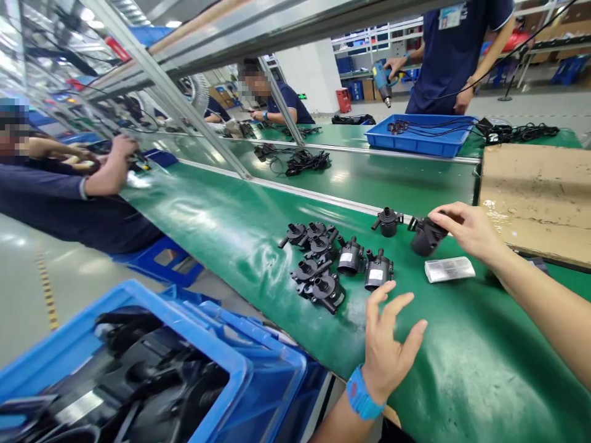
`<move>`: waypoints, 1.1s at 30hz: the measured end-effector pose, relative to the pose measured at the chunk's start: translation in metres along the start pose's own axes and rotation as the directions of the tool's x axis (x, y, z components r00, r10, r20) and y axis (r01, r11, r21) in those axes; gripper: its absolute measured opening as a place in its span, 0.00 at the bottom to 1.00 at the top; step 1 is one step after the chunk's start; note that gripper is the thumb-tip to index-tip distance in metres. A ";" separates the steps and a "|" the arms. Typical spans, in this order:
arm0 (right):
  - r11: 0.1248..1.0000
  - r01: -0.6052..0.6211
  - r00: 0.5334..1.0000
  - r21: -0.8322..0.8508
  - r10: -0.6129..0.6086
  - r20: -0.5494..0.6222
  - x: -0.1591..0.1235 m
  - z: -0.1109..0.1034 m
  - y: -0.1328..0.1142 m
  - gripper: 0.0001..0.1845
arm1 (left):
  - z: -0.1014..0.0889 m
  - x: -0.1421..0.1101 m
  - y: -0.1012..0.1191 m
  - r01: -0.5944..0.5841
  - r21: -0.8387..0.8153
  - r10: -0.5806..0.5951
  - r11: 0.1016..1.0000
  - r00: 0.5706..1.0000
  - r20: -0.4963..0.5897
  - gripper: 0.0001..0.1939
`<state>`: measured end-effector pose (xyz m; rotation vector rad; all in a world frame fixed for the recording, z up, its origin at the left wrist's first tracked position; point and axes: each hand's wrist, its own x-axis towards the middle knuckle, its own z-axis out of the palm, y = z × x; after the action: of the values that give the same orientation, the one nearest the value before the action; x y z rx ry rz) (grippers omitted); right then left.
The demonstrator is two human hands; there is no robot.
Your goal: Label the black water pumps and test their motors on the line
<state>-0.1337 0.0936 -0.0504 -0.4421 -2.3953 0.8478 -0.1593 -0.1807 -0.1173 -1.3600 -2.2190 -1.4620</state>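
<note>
Left hand (391, 344): fingers apart, beside grouped pumps (323, 288).
Right hand (464, 229): clamped on black pump (425, 239).
Grouped pumps: between bench's (231, 224) near and far edges.

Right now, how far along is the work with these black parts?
Apparently done: a cluster of black parts on the green table. In hand: the right hand holds a tilted part; the left hand is open. Possibly left: a lone part, and dark items in the blue crate; count unclear.
</note>
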 end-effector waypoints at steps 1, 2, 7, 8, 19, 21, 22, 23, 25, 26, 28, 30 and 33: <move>0.993 -0.024 1.000 0.113 0.023 0.013 -0.013 -0.011 -0.006 0.22 | 0.000 0.001 0.002 0.066 -0.082 -0.064 0.994 0.998 0.025 0.24; 0.969 -0.055 0.998 0.239 0.046 0.040 -0.027 -0.020 -0.014 0.22 | 0.001 0.001 0.005 0.123 -0.166 -0.115 0.978 0.992 0.056 0.28; 0.825 -0.162 0.983 0.541 0.086 0.164 -0.091 -0.045 -0.045 0.14 | 0.012 -0.004 0.027 0.217 -0.419 -0.151 0.882 0.971 0.184 0.49; 0.822 -0.159 0.983 0.547 0.082 0.163 -0.100 -0.048 -0.048 0.12 | 0.014 -0.005 0.032 0.201 -0.433 -0.134 0.879 0.975 0.179 0.50; 0.829 -0.219 0.975 0.515 0.197 0.098 -0.148 -0.070 -0.050 0.14 | 0.026 -0.019 0.074 0.490 -0.789 -0.192 0.370 0.872 0.451 0.53; 0.823 -0.230 0.973 0.519 0.209 0.100 -0.153 -0.072 -0.053 0.14 | 0.026 -0.020 0.080 0.540 -0.802 -0.182 0.255 0.841 0.509 0.53; 0.815 -0.236 0.971 0.530 0.216 0.100 -0.155 -0.073 -0.055 0.14 | 0.026 -0.021 0.082 0.563 -0.799 -0.176 0.212 0.826 0.535 0.52; 0.801 -0.242 0.969 0.548 0.224 0.102 -0.157 -0.074 -0.056 0.14 | 0.026 -0.022 0.084 0.583 -0.793 -0.169 0.177 0.812 0.559 0.52; 0.761 -0.261 0.964 0.594 0.240 0.116 -0.159 -0.075 -0.060 0.14 | 0.026 -0.024 0.087 0.611 -0.782 -0.148 0.126 0.791 0.594 0.50; 0.737 -0.272 0.961 0.619 0.247 0.128 -0.160 -0.076 -0.062 0.15 | 0.026 -0.025 0.088 0.615 -0.781 -0.133 0.108 0.788 0.601 0.50; 0.691 -0.295 0.953 0.659 0.261 0.153 -0.162 -0.076 -0.066 0.15 | 0.026 -0.027 0.090 0.619 -0.780 -0.096 0.087 0.785 0.612 0.50; 0.663 -0.308 0.948 0.682 0.274 0.161 -0.163 -0.077 -0.069 0.16 | 0.026 -0.029 0.092 0.638 -0.766 -0.078 0.074 0.770 0.634 0.50; 0.642 -0.321 0.941 0.696 0.296 0.162 -0.165 -0.076 -0.071 0.17 | 0.025 -0.031 0.095 0.671 -0.738 -0.101 0.072 0.741 0.664 0.48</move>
<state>0.0339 -0.0007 -0.0189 -0.5141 -1.8075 1.8587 -0.0617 -0.1687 -0.0859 -1.3660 -1.7943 -3.6226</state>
